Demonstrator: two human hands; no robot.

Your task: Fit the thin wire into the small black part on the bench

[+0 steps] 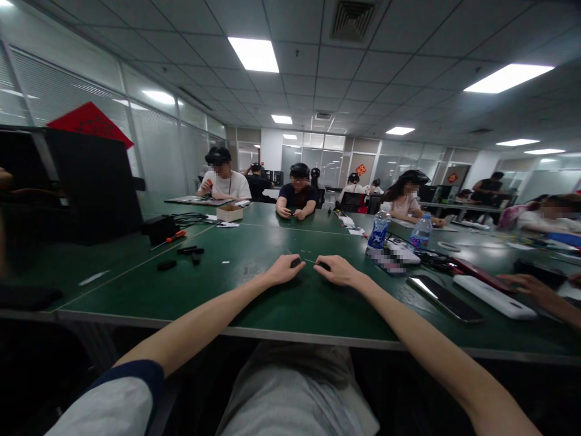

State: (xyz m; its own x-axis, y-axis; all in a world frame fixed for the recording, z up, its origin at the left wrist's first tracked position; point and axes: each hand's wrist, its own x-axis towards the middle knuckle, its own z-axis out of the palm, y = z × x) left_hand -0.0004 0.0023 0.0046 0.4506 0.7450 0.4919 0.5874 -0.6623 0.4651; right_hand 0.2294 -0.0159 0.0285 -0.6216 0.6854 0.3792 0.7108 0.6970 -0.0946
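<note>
The left hand (285,270) is curled nearly shut, its fingertips (294,260) pinching a small black piece (296,263). The right hand (338,270) curls the same way, with its fingers over a second black piece (324,266). A thin pale wire (308,261) seems to run between the two pieces, though it is too fine to tell for sure. The hands hover just above a green table (254,303), close together but apart.

To the right lie a smartphone (445,298) and a white power bank (494,297), with two water bottles (379,230) farther off. A co-worker's hand (531,290) rests beyond the power bank. To the left lie an orange-handled screwdriver (175,237) and small black parts (190,249). Past them stands a cardboard box (229,212).
</note>
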